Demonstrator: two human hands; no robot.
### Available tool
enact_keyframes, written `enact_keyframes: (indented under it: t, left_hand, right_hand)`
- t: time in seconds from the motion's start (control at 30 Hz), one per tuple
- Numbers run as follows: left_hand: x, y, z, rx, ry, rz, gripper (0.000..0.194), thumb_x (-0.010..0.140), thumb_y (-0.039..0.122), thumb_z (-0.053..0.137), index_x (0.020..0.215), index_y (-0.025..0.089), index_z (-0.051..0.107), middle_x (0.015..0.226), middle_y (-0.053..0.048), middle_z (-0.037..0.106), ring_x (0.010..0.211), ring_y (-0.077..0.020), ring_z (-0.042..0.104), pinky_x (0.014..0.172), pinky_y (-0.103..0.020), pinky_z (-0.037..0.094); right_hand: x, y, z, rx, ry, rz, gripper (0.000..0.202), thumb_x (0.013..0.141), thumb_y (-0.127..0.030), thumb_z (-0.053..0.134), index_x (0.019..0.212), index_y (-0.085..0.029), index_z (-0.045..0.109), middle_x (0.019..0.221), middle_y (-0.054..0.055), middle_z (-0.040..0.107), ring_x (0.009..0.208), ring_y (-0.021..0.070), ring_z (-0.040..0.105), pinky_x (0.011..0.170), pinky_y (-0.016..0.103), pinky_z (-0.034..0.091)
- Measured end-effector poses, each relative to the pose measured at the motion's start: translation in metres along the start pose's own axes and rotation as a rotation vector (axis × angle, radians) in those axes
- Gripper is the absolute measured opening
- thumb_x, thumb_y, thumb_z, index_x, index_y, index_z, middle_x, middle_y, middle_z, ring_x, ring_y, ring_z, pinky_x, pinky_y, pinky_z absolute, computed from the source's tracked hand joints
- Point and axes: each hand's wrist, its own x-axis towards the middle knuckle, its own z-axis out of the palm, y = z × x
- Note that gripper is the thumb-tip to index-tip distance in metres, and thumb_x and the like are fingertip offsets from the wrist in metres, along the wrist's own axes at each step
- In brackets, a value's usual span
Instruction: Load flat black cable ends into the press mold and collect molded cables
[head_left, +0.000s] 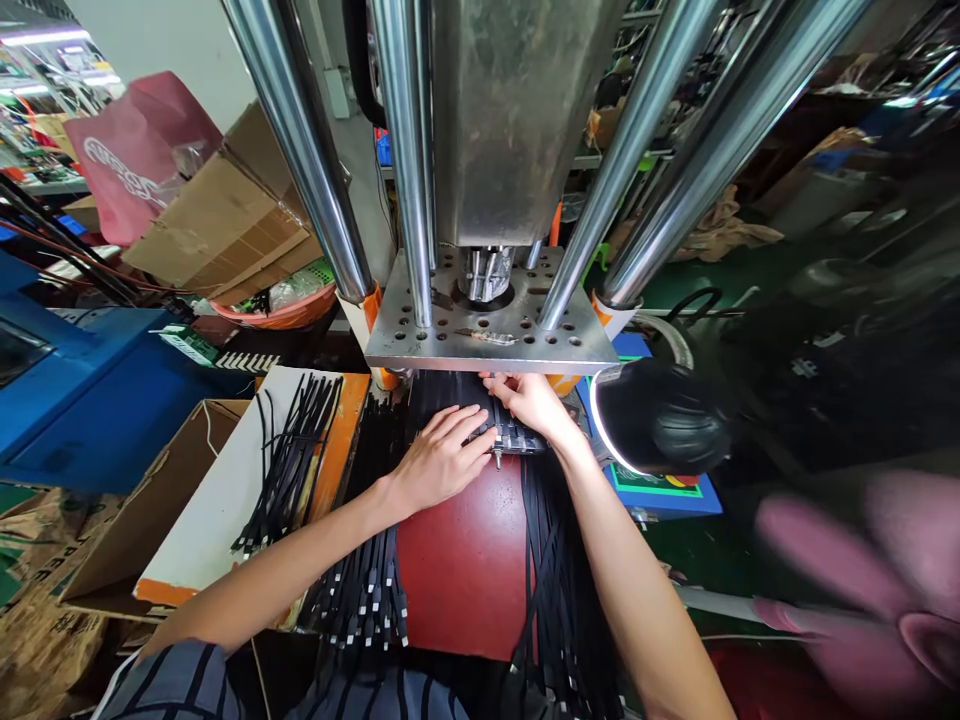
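My left hand (448,455) lies with its fingers spread on a dark flat fixture (435,392) beneath the machine's metal plate (491,350). Just right of it, my right hand (529,400) has thumb and fingertips pinched together at the plate's front edge; what they hold is too small to make out. Small metal connectors (517,440) sit in a row along the fixture's front. Black cables (555,580) hang over the right of the red surface (465,570), and more cables with white-metal tips (367,590) hang on the left.
Thick steel columns (409,160) rise around the plate. On the left are a white board (217,500) with a cable bundle (292,460), a cardboard box (142,530) and a blue machine (82,390). At right stand a black lamp (660,415) and a pink fan (877,600).
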Motion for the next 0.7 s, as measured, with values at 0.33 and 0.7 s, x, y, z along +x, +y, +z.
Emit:
enact_keyframes:
  t: [0.33, 0.7]
  left_hand:
    - [0.007, 0.019, -0.009, 0.142, -0.235, -0.081, 0.054, 0.103, 0.042, 0.052, 0.147, 0.01, 0.053, 0.161, -0.023, 0.045, 0.152, -0.0337, 0.041, 0.125, -0.05, 0.034]
    - [0.06, -0.025, -0.008, 0.046, -0.33, -0.204, 0.058, 0.105, 0.039, 0.042, 0.152, 0.004, 0.046, 0.162, -0.021, 0.044, 0.153, -0.0302, 0.038, 0.127, -0.051, 0.027]
  right_hand:
    - [-0.074, -0.026, -0.006, -0.624, -0.012, -0.182, 0.045, 0.098, -0.012, 0.04, 0.122, -0.018, 0.078, 0.098, 0.013, 0.062, 0.088, 0.0246, 0.06, 0.081, 0.037, 0.05]
    - [-0.009, -0.013, 0.003, -0.891, 0.015, -0.082, 0.047, 0.101, -0.016, 0.041, 0.141, -0.017, 0.067, 0.123, 0.02, 0.071, 0.115, 0.0346, 0.064, 0.099, 0.046, 0.048]
